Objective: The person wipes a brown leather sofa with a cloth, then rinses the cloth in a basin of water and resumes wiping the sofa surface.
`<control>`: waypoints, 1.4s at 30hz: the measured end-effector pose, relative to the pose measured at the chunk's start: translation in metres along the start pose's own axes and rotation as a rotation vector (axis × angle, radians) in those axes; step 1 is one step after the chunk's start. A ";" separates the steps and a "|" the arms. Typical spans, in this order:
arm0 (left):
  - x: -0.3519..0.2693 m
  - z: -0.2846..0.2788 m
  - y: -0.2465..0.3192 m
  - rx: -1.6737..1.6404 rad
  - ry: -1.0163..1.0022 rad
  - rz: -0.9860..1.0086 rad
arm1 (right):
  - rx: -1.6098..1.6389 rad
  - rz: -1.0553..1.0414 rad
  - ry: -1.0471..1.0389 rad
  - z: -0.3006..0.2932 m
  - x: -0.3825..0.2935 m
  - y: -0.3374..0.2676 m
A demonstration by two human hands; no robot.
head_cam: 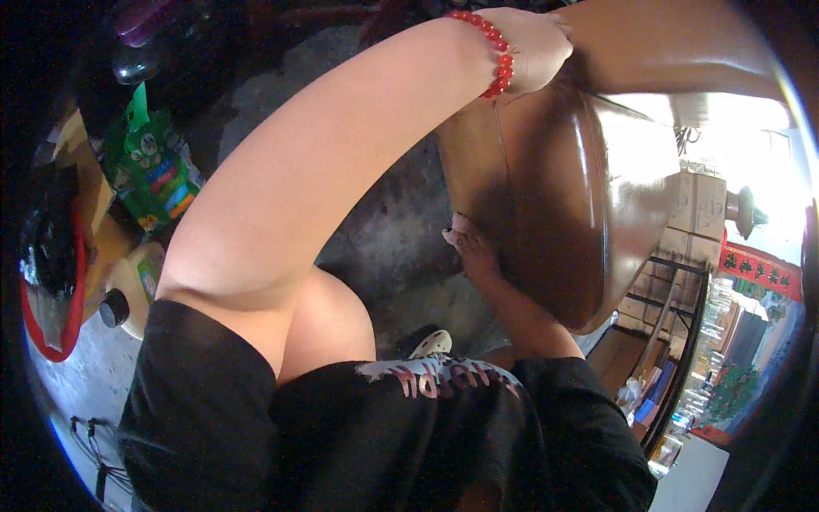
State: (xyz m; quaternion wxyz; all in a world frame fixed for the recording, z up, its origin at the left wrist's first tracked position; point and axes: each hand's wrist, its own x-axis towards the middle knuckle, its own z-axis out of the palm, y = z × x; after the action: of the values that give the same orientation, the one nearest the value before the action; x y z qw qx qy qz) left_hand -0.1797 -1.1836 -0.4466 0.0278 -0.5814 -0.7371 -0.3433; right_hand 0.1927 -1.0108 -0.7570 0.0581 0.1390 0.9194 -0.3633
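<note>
My left arm reaches across to a brown leather sofa [556,192], with a red bead bracelet on the wrist. The left hand [540,54] is at the sofa's upper part, beside a brown padded section [665,45]; its fingers are mostly hidden behind the hand. Lower down, in shadow, my right hand [472,246] is beside the lower side of the sofa. Its fingers look bent, and whether something small is in them is too dark to tell.
Dark floor [397,217] lies below, with a light shoe [434,342]. On the left are a green printed bag [153,166], a capped jug [131,301] and a red-rimmed container [80,281]. To the right stand cardboard boxes [697,205] and a metal-framed shelf [678,333] with glassware.
</note>
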 end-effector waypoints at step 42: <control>0.050 0.106 0.018 -0.121 -0.003 0.135 | -0.772 -0.204 0.033 -0.035 0.069 -0.062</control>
State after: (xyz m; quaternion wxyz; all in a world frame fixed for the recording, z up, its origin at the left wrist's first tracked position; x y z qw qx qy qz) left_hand -0.1422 -1.0826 -0.4969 0.0146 -0.6310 -0.6740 -0.3837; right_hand 0.1082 -1.0151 -0.7053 0.0548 0.0207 0.9983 0.0073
